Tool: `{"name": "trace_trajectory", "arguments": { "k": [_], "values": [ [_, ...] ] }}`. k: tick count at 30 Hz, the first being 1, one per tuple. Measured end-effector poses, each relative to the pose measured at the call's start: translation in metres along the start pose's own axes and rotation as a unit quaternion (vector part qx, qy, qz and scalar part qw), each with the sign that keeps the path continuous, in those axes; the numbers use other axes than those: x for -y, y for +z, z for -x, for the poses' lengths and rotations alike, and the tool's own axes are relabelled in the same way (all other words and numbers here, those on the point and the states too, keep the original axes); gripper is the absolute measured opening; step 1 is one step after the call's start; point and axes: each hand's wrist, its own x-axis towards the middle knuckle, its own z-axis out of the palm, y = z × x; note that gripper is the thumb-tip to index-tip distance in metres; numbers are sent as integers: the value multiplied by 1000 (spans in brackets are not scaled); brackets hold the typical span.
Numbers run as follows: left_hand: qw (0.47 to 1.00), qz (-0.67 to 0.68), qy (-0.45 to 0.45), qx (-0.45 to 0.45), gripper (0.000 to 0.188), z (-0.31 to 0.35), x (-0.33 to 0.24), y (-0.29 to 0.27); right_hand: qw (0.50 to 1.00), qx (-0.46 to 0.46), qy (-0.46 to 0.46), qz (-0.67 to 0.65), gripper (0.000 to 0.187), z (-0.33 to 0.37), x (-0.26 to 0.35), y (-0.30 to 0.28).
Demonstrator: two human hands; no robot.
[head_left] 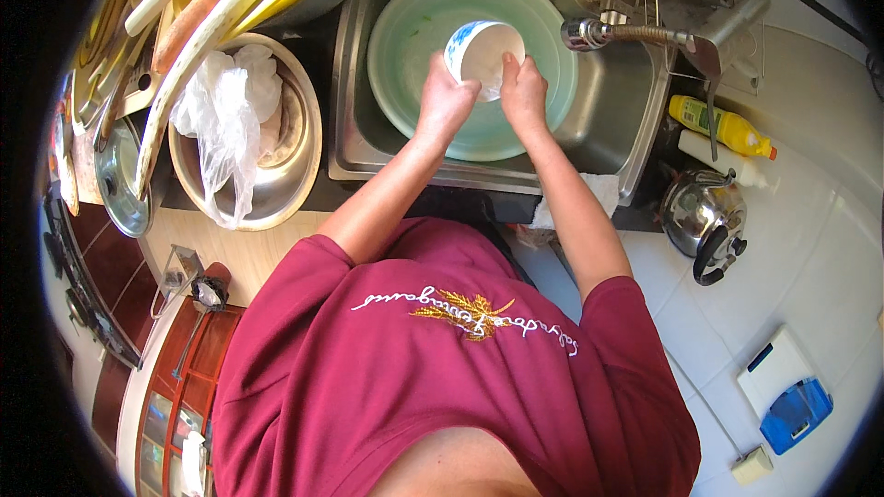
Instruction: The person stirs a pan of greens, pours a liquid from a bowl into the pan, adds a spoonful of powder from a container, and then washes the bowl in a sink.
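Fingers of left hand (446, 96) and right hand (525, 97) both gripping blue-and-white bowl (485, 51), tilted over green basin (390, 83) in sink (612, 115). We judge slip possible if glaze is wet or one grip loosens; bowl could drop, chip.

Sink (612, 133) is ahead of me, basin (391, 83) in it. I've got the bowl (488, 51) over the basin, left hand (443, 97) on its left side, right hand (526, 95) on its right. Tap (589, 35) is right of bowl. Pan (299, 143) sits left of sink, bag (221, 133) in it, lid (120, 175) further left. Bottle (723, 124) and kettle (702, 212) right of sink, kettle nearer me. Rag (604, 191) on sink's near edge, right end.
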Motion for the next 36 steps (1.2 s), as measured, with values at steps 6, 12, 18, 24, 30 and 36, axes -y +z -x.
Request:
{"name": "trace_trajectory", "arguments": {
  "k": [6, 12, 18, 24, 30, 36],
  "values": [
    [990, 98, 101, 33, 53, -14, 33, -7, 993, -50, -103, -29, 36, 15, 0, 13],
    [998, 42, 53, -2, 54, 5, -5, -4, 993, 1, 29, -115, 32, 14, 8, 11],
    [984, 126, -25, 124, 48, 13, -27, -20, 999, -9, -34, 14, 33, 8, 16, 0],
    [991, 58, 120, 28, 51, 5, -6, -14, 985, -80, 61, -140, 38, 40, 36, 27],
    [991, 104, 6, 88, 47, 6, 5, -24, 998, -40, -48, 26, 35, 24, 20, -2],
    [994, 37, 106, 10, 45, 9, 14, -18, 980, -157, -51, -114, 34, 49, 22, 32]
  ]
}}
